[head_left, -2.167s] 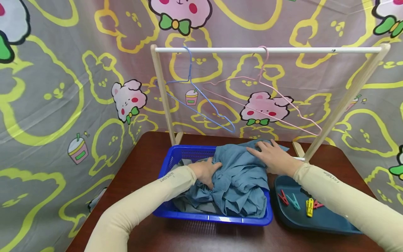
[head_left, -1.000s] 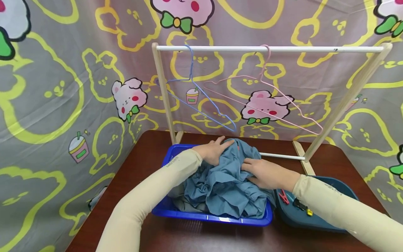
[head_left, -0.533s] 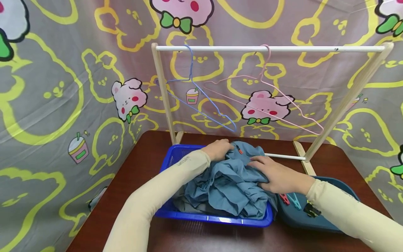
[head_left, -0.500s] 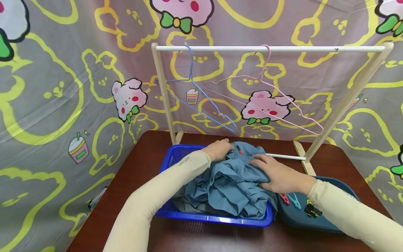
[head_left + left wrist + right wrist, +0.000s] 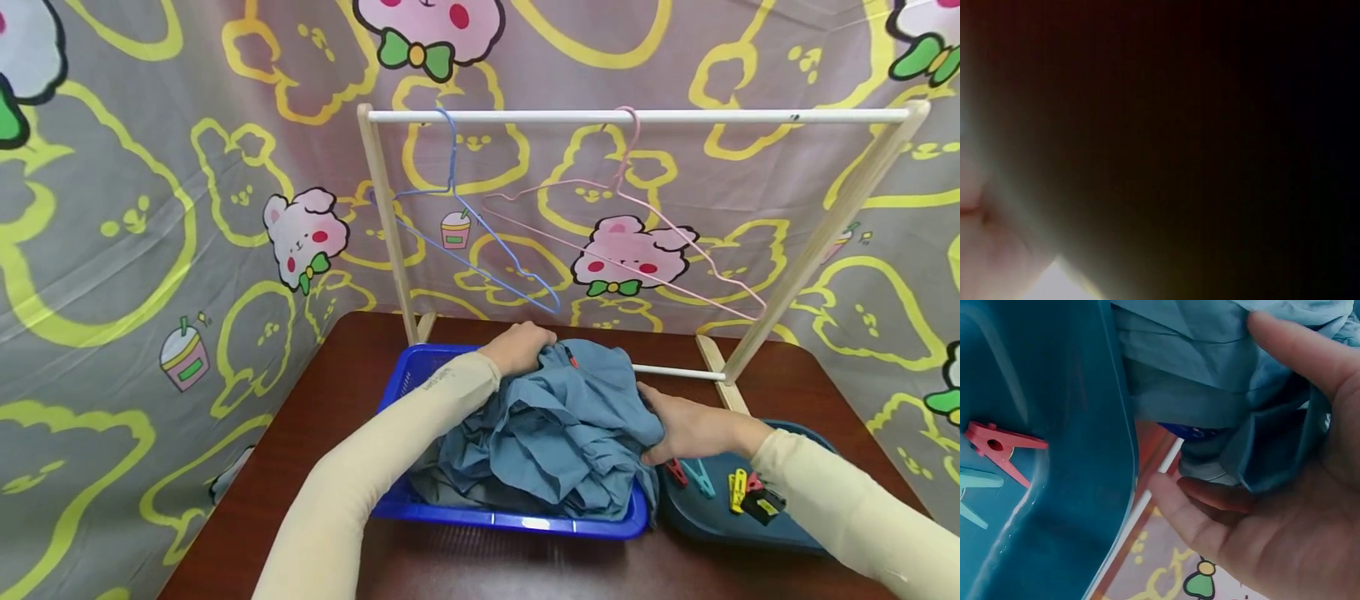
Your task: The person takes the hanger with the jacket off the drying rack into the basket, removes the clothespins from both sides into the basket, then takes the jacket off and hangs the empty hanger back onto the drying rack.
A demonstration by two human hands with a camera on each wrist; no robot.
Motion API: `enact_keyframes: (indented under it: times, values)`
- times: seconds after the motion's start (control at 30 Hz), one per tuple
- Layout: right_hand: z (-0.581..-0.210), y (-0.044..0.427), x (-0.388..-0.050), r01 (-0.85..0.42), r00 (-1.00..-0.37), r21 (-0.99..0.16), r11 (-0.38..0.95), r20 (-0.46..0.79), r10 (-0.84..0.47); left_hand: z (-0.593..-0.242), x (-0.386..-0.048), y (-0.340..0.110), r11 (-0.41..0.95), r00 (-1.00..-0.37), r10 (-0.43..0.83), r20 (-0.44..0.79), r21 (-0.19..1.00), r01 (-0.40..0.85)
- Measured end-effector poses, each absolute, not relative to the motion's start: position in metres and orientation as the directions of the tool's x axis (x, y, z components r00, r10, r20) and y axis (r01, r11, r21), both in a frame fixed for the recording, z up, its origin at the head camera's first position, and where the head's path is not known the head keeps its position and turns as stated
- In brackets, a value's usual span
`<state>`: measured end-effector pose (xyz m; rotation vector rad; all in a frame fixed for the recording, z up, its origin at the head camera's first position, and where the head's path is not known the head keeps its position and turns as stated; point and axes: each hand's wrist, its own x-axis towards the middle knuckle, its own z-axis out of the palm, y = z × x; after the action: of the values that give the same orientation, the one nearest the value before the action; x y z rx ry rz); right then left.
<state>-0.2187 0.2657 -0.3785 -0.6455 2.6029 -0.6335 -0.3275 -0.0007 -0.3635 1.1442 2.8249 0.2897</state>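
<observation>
A crumpled blue-grey garment (image 5: 570,425) with an orange-tipped zip pull (image 5: 572,358) fills most of the blue basket (image 5: 510,520). At its back left edge, my left hand (image 5: 516,348) grips the cloth, fingertips hidden by it. My right hand (image 5: 693,423) is at the garment's right side. In the right wrist view the right hand (image 5: 1291,531) is spread beside a loose fold, thumb against the cloth. Greyer cloth (image 5: 453,487) shows under the garment. The left wrist view is almost wholly dark, with a blurred bit of hand (image 5: 991,256).
A dark teal tray (image 5: 712,530) with red, teal, yellow and black clothespins (image 5: 699,477) stands right of the basket. Behind is a wood-legged rack with a white rail (image 5: 525,117), carrying a blue hanger (image 5: 452,158) and a pink hanger (image 5: 621,175). Patterned cloth surrounds the table.
My left hand has moved to the garment's back left edge. My right hand has shifted from on top of the cloth to its right side. The zip pull has come into sight.
</observation>
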Motion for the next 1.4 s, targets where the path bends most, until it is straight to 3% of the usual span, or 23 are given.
enact_keyframes:
  times: [0.17,0.37,0.5,0.7,0.83,0.97,1.07,1.2,1.4]
  values:
    - [-0.383,0.267,-0.203,-0.324,-0.810,-0.513,0.795,-0.283,-0.513,-0.353,-0.323,-0.010,0.680,-0.732,0.674,0.102,0.300,0.669]
    - [-0.399,0.260,-0.193,-0.331,-0.894,-0.424,0.843,-0.146,-0.424,-0.346,-0.315,-0.018,0.663,-0.748,0.621,0.233,0.353,0.660]
    - [-0.407,0.260,-0.196,-0.354,-0.903,-0.477,0.804,-0.047,-0.426,-0.346,-0.317,-0.017,0.675,-0.772,0.568,0.286,0.374,0.635]
    - [-0.408,0.270,-0.211,-0.270,-0.934,-0.593,0.758,-0.030,-0.357,-0.348,-0.322,-0.010,0.688,-0.784,0.525,0.332,0.377,0.620]
    - [-0.401,0.277,-0.226,-0.263,-0.965,-0.582,0.769,0.158,-0.210,-0.349,-0.320,-0.011,0.646,-0.768,0.534,0.353,0.416,0.640]
    - [-0.386,0.279,-0.240,-0.339,-0.912,-0.583,0.739,0.398,-0.105,-0.350,-0.316,-0.016,0.597,-0.746,0.571,0.342,0.450,0.664]
    - [-0.376,0.271,-0.245,-0.438,-0.879,-0.625,0.646,0.449,-0.160,-0.352,-0.310,-0.021,0.583,-0.723,0.633,0.276,0.445,0.680]
    - [-0.368,0.253,-0.244,-0.475,-0.879,-0.662,0.580,0.324,-0.350,-0.358,-0.301,-0.027,0.571,-0.674,0.726,0.136,0.427,0.701]
    - [-0.374,0.225,-0.248,-0.632,-0.764,-0.471,0.615,0.246,-0.597,-0.363,-0.291,-0.036,0.587,-0.621,0.779,-0.089,0.452,0.672]
